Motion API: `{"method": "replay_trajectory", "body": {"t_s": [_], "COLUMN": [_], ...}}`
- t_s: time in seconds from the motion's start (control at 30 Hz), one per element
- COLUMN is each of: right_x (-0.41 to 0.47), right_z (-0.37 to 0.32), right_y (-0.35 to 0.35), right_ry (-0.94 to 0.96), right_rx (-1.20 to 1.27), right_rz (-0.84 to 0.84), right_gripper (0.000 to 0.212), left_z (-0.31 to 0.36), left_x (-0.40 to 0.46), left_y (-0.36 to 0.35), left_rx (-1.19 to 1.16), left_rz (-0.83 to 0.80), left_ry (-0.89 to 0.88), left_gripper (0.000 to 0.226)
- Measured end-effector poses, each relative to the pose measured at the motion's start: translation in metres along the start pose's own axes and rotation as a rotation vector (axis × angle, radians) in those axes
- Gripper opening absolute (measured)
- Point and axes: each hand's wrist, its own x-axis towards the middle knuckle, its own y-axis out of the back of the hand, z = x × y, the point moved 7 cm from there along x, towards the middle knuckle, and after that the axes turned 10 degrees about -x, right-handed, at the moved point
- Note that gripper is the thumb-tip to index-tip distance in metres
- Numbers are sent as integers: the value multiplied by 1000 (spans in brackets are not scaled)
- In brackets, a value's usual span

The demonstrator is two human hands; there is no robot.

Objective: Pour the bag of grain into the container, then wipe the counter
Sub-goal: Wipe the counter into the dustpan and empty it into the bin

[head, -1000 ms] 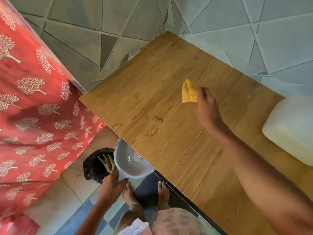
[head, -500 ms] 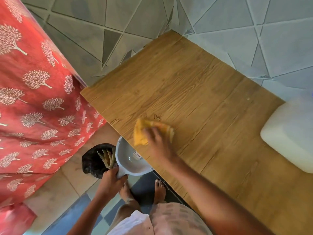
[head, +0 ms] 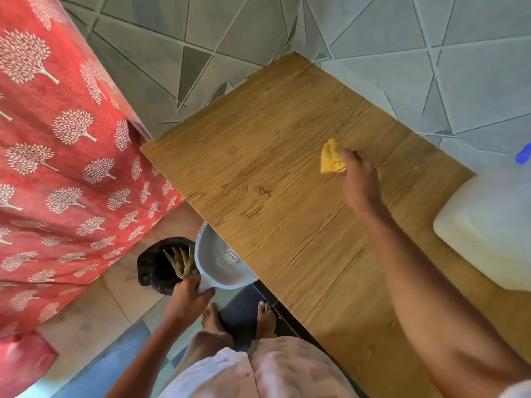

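In the head view, the right hand (head: pixel 357 173) reaches out over the far right part of the wooden counter (head: pixel 258 173), its fingers curled round a bunched yellow cloth (head: pixel 331 158). The cloth sticks out to the far left of the fingers, so most of it shows beyond the knuckles while its near edge is hidden under them; it sits low against the counter surface, though whether it presses flat on the wood cannot be told. The left hand (head: pixel 188 297) is down below the counter's near left edge, its fingers and thumb wrapped round the handle end of a pale grey dustpan (head: pixel 218 265), which is held just under that edge with its open mouth turned up toward the counter. The far part of the dustpan is hidden beneath the counter top. Just left of the dustpan, on the floor, lies 1 dark round object (head: pixel 156 264) with something tan and ribbed (head: pixel 181 261) resting against it; what either of them is cannot be told. At the right edge of the counter stands 1 whitish translucent container (head: pixel 485 228), well apart from the cloth, and a small blue piece (head: pixel 523 153) shows just beyond it. Counted: 2 hands, 1 cloth, 1 dustpan, 1 container, 2 bare feet (head: pixel 238 320) on the floor tiles below. A red fabric with white tree prints (head: pixel 63 156) fills the left side, and grey wall tiles (head: pixel 402 38) with angled lines lie beyond the counter.
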Motion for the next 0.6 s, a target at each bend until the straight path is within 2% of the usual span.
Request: {"method": "replay_trajectory", "body": {"t_s": [0.07, 0.13, 0.27, 0.37, 0.47, 0.6], "right_x": [-2, -25, -120, -177, -183, -155], "right_z": [1, -32, -146, -207, -210, -160], "right_y": [-18, -37, -62, -56, -37, -1], "right_ry": [-40, 1, 285, 456, 389, 310], "right_rx": [-58, -63, 77, 249, 435, 403], "right_rz": [-107, -150, -68, -133, -214, -26], "right_gripper": [45, 46, 42, 45, 59, 50], "left_z": [1, 2, -3, -9, -16, -14], "left_x": [-3, -6, -9, -9, -11, -20], "left_y": [-2, -3, -5, -1, 1, -2], "left_rx": [-2, -2, -5, -7, -6, -9], "left_rz": [5, 7, -7, -5, -16, -18], "left_ry": [-14, -30, -41, -54, -44, -38], "left_gripper": [54, 54, 51, 48, 41, 49]}}
